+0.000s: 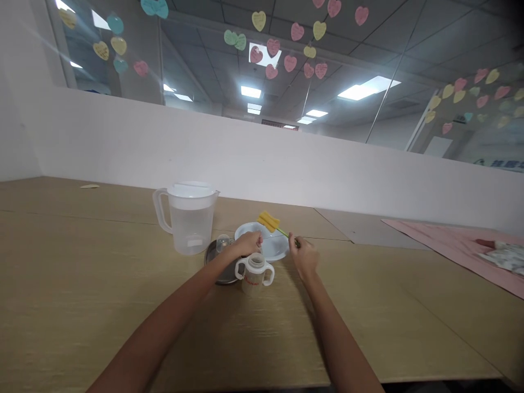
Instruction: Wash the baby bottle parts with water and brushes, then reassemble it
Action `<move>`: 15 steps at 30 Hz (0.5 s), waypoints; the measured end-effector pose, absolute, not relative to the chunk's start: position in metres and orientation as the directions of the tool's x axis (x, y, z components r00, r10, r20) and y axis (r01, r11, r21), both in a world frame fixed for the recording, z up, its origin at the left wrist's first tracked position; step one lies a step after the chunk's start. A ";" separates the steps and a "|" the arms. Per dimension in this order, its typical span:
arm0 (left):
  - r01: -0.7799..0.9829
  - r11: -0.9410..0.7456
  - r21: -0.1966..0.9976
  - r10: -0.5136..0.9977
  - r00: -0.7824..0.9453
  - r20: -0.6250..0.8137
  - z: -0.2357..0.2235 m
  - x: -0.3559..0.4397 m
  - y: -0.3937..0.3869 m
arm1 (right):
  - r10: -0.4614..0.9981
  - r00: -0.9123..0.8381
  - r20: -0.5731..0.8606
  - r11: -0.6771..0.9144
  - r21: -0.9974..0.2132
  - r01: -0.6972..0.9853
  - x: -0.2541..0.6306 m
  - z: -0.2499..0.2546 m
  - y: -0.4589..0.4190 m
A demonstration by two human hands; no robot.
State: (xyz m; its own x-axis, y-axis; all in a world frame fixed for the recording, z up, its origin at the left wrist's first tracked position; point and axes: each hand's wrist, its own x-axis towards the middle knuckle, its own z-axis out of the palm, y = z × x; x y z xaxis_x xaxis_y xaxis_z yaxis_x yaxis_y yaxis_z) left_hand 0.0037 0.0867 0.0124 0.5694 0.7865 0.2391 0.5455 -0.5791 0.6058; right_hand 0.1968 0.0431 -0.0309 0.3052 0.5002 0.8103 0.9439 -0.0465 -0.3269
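Over the bowl's (276, 252) left side, my left hand (249, 243) bunches its fingers; I can't tell whether they hold anything. Nearer me than the bowl stands an open bottle (252, 279), see-through, white-handled, red-printed. Above the bowl slants a brush (268, 221), yellow-sponged, green-stemmed, gripped by my right hand (305, 257).

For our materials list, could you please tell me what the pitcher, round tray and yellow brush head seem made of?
Pitcher: probably frosted plastic, being cloudily translucent.
Round tray: likely smooth metal, given its grey sheen.
Yellow brush head: perhaps matte sponge foam, looking thick and unshiny.
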 end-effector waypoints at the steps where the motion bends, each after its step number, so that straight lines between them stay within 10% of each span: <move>1: 0.514 -0.577 0.634 0.787 0.556 0.266 0.015 0.003 0.087 | 0.496 0.321 0.806 -0.053 -0.341 0.938 0.196 -0.029 0.042; 15: 0.023 -0.604 0.796 0.748 0.361 0.557 0.071 -0.013 0.076 | 0.461 0.315 0.830 0.027 -0.368 0.930 0.201 -0.036 0.041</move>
State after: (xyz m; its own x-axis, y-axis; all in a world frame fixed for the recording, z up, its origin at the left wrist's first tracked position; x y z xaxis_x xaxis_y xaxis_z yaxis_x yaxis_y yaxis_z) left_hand -0.0129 0.0761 0.0715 0.3610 0.7480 0.5570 0.0233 -0.6043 0.7964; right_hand 0.2012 0.0409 -0.0356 0.3150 0.4609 0.8297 0.9296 0.0266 -0.3677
